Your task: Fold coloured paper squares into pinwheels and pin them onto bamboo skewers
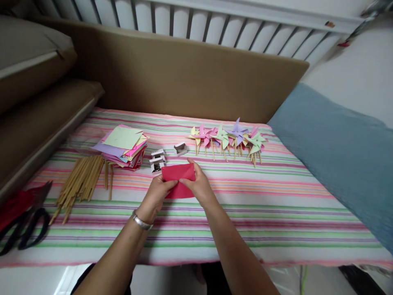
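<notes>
Two bare hands met over the striped cloth (pixel 276 213) in the head view, sharing one red paper sheet (pixel 178 171). The left hand (pixel 156 189) had its grip drawn close on the sheet's left side, the thumb laid flat across the near face. The right hand (pixel 200 183) gripped the opposite side the same way, its thumb tip close to the other thumb near the middle. The sheet was held up near the centre of the cloth; a line crossed it by the thumbs, though whether that was a fold could not be told. A silver bracelet (pixel 141 221) circled the left wrist.

Just beyond the sheet stood three small white boxes (pixel 181 154), the nearest containing small dark bits. Left of them lay a stack of coloured paper (pixel 123 139), pale green uppermost, with a bundle of tan sticks (pixel 81 176) on its near side. Dark-handled scissors (pixel 39 200) rested at the far left, beside red material (pixel 18 205). Farther back, to the right, pinwheels (pixel 222 137) in yellow, pink, green and purple lay in a row, their sticks pointing toward the person.
</notes>
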Demonstrator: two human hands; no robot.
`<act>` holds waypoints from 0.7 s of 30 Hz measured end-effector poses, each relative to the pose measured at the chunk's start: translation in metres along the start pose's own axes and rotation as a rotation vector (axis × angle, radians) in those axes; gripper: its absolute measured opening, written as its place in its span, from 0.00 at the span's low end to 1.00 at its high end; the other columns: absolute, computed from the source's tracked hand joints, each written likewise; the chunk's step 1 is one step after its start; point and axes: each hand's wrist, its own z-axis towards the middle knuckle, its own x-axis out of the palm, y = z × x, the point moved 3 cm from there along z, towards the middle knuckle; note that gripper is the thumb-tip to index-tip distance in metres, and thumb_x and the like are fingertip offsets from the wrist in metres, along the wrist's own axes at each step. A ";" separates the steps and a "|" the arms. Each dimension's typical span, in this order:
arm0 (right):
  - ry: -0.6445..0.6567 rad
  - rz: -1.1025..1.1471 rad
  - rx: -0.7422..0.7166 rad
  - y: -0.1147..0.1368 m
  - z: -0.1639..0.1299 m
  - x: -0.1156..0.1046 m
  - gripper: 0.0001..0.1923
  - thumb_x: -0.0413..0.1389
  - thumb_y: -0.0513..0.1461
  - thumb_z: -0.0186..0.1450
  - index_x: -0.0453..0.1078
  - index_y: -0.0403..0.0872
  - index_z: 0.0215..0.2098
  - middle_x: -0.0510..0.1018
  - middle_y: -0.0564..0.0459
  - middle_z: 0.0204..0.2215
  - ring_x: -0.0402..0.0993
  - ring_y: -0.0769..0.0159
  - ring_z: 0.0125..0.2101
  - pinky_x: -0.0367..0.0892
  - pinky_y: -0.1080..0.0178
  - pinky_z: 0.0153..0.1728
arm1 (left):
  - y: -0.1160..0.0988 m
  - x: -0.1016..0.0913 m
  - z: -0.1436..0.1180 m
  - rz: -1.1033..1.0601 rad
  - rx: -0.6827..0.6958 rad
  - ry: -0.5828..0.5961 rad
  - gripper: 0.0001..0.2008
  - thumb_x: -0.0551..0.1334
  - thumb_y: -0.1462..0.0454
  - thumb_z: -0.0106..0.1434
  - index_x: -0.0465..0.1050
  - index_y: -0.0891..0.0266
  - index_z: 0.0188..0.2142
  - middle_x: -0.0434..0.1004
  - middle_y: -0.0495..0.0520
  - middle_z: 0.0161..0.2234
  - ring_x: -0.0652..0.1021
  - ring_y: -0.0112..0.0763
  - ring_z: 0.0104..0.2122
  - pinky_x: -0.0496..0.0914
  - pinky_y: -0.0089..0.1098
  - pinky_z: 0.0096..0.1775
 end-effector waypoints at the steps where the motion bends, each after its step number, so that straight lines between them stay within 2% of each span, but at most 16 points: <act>1: -0.004 0.039 0.019 -0.002 0.000 0.000 0.37 0.61 0.35 0.50 0.58 0.52 0.57 0.74 0.52 0.46 0.73 0.60 0.42 0.68 0.58 0.45 | -0.001 -0.001 0.001 0.002 0.021 -0.003 0.17 0.70 0.68 0.42 0.77 0.65 0.34 0.81 0.53 0.31 0.78 0.33 0.30 0.69 0.33 0.39; 4: -0.013 0.181 0.080 -0.005 0.000 0.002 0.37 0.62 0.36 0.50 0.57 0.51 0.57 0.76 0.51 0.44 0.73 0.60 0.42 0.69 0.57 0.43 | -0.001 -0.002 0.001 -0.011 0.052 0.022 0.18 0.70 0.67 0.42 0.76 0.64 0.36 0.81 0.53 0.32 0.78 0.32 0.30 0.69 0.32 0.38; 8: -0.054 0.299 0.111 -0.007 -0.001 0.006 0.38 0.62 0.36 0.49 0.56 0.51 0.57 0.75 0.50 0.45 0.73 0.60 0.43 0.69 0.57 0.44 | 0.003 0.000 0.001 -0.034 -0.042 0.071 0.14 0.69 0.65 0.45 0.76 0.67 0.33 0.81 0.55 0.30 0.77 0.31 0.30 0.68 0.31 0.37; 11: -0.104 0.276 0.083 -0.008 -0.002 0.009 0.39 0.63 0.36 0.48 0.55 0.51 0.57 0.75 0.50 0.45 0.73 0.60 0.42 0.69 0.58 0.43 | 0.005 0.000 0.001 -0.036 -0.086 0.052 0.12 0.69 0.64 0.45 0.77 0.68 0.31 0.80 0.56 0.27 0.77 0.31 0.28 0.68 0.30 0.35; 15: -0.125 0.166 0.069 -0.005 -0.004 0.009 0.39 0.60 0.39 0.53 0.50 0.51 0.60 0.77 0.52 0.35 0.75 0.62 0.35 0.71 0.57 0.38 | -0.002 -0.006 0.003 -0.047 -0.052 -0.016 0.11 0.70 0.65 0.42 0.77 0.67 0.28 0.80 0.53 0.25 0.77 0.30 0.26 0.68 0.29 0.34; 17: -0.158 0.010 0.002 0.002 -0.008 0.004 0.35 0.57 0.39 0.57 0.51 0.51 0.60 0.76 0.51 0.36 0.74 0.62 0.36 0.70 0.56 0.39 | -0.010 -0.012 0.005 -0.057 -0.035 -0.063 0.11 0.70 0.66 0.40 0.76 0.67 0.26 0.79 0.52 0.23 0.76 0.30 0.25 0.68 0.29 0.33; 19: -0.154 -0.187 -0.162 0.012 -0.013 -0.001 0.27 0.55 0.38 0.59 0.58 0.52 0.57 0.74 0.49 0.42 0.71 0.61 0.42 0.67 0.55 0.45 | -0.019 -0.020 0.006 -0.070 -0.026 -0.122 0.10 0.71 0.67 0.39 0.75 0.66 0.23 0.78 0.51 0.21 0.76 0.28 0.23 0.68 0.28 0.31; 21: -0.079 -0.358 -0.352 0.021 -0.020 -0.002 0.19 0.53 0.36 0.61 0.66 0.53 0.50 0.71 0.48 0.48 0.66 0.60 0.49 0.63 0.53 0.50 | -0.029 -0.028 0.008 -0.090 -0.010 -0.177 0.10 0.71 0.68 0.37 0.74 0.66 0.21 0.77 0.50 0.19 0.75 0.27 0.21 0.67 0.27 0.28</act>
